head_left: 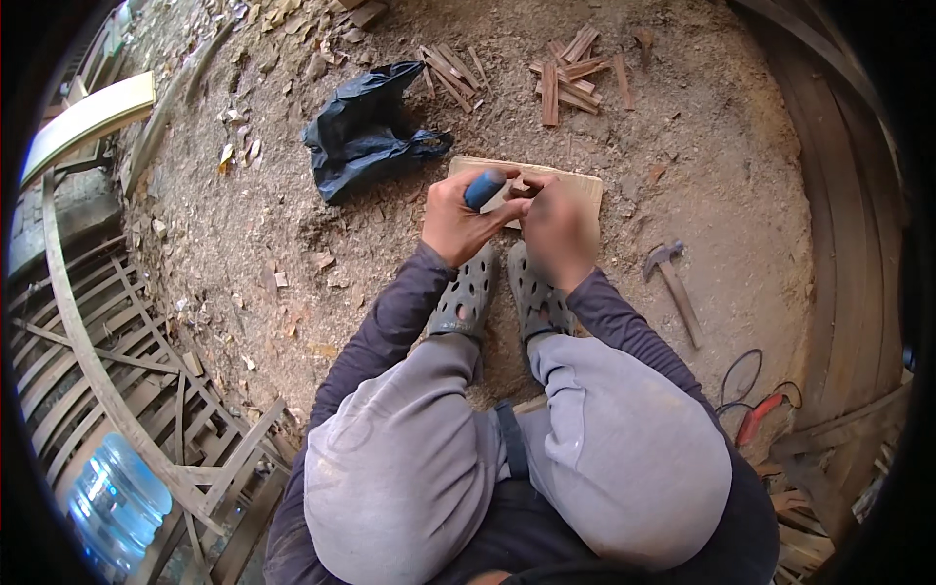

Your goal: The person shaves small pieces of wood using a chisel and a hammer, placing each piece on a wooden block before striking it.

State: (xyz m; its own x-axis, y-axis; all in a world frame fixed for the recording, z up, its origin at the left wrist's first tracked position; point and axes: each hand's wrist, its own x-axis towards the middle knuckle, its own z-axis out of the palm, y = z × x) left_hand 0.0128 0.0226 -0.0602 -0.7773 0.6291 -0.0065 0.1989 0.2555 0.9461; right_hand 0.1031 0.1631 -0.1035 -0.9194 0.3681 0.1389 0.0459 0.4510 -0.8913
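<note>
Over a pale wooden board (470,164) on the ground in front of my feet, my two hands meet. My left hand (454,216) is closed around a tool with a thick blue handle (485,189); the tool's working end is hidden, so its kind does not show. A small brown piece of wood (527,185) sits between the hands, above the board. The fingers of my right hand (560,229) pinch it, though much of that hand is blurred. My left thumb reaches across toward the same piece.
A black plastic bag (366,132) lies beyond my left hand. Thin wood strips are piled (575,78) at the far side. A hammer (673,292) rests to the right, near a red-handled tool with a cord (759,419). Wooden slats (107,341) and a clear blue bottle (117,502) stand left.
</note>
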